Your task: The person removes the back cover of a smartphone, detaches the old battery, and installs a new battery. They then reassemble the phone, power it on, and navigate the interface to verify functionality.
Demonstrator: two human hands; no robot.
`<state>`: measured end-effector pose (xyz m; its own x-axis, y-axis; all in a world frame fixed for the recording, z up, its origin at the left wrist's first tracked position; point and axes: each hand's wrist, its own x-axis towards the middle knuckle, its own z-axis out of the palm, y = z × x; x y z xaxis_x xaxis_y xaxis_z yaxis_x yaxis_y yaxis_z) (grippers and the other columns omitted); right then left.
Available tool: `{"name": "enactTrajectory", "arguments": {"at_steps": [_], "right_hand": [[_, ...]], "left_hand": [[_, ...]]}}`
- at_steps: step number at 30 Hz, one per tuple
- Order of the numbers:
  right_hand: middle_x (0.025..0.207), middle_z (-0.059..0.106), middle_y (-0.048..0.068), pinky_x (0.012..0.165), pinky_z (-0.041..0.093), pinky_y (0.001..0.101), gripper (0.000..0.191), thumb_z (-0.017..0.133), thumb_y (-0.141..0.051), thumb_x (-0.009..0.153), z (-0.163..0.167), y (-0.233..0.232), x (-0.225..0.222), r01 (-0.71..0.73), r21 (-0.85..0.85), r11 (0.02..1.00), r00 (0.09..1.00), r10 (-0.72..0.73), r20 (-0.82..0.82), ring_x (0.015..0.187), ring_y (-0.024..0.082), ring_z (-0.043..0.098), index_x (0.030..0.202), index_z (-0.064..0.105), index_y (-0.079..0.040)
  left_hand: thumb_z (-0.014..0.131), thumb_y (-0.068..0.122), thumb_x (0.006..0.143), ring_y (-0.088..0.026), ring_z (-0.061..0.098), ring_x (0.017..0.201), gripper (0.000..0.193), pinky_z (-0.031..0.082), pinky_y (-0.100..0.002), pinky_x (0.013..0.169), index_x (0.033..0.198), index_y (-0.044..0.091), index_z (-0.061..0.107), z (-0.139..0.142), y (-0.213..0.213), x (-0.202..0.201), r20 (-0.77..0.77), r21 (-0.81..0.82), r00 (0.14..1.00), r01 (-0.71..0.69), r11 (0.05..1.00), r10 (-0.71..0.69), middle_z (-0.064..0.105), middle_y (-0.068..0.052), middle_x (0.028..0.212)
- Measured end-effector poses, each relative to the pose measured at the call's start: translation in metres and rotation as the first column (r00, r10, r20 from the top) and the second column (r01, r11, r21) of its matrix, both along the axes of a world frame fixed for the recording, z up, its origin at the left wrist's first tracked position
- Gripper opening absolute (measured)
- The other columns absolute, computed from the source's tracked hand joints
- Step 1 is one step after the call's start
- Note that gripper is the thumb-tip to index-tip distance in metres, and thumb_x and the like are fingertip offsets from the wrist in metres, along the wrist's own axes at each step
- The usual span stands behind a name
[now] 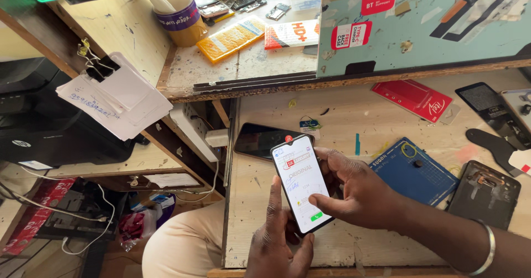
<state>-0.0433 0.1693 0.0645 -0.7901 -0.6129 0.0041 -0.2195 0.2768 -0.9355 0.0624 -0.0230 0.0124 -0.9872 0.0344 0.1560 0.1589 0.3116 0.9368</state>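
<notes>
Holding that slim white-screened smartphone (301,184) over the desk edge looks sketchy: left hand (279,245) fingers wrap its bottom, right hand (354,192) fingers clamp its side, thumb pressing; one slip drops it.

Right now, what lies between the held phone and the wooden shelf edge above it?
In the head view, a dark phone lies flat on the table there, beyond the held phone.

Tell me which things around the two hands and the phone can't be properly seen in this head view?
- Back of the white-screened smartphone: hidden, faces away.
- Dark second phone lying on the wooden bench: its near end covered by the held phone.
- Left hand: wrist cut off by the bottom edge.
- Right hand: palm turned away.
- Black back cover: inner parts too small to tell.
</notes>
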Motion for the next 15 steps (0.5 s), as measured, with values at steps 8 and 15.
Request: {"name": "enactTrajectory", "arguments": {"at_steps": [8,15], "right_hand": [[0.111,0.075,0.007,0.086,0.062,0.0306,0.071,0.065,-0.01,0.087,-0.001,0.003,-0.007,-0.041,-0.033,0.999,0.994,0.044,0.102,0.099,0.012,0.073,0.153,0.039,-0.009],[0.115,0.072,0.005,0.09,0.059,0.0321,0.096,0.088,-0.018,0.073,0.002,-0.009,0.003,0.005,0.027,1.0,1.0,-0.005,-0.008,0.102,0.013,0.071,0.154,0.037,-0.01]], "left_hand": [[0.071,0.003,0.081,-0.017,0.079,0.083,0.111,0.063,-0.029,0.076,0.162,0.002,-0.004,0.002,-0.004,-0.001,-0.013,0.058,0.999,0.046,0.997,-0.046,0.075,-0.011,0.096],[0.076,0.006,0.08,-0.016,0.077,0.076,0.112,0.061,-0.029,0.068,0.162,0.001,-0.001,-0.007,-0.003,0.0,-0.042,-0.047,0.999,0.02,0.999,-0.022,0.075,-0.009,0.091]]}}
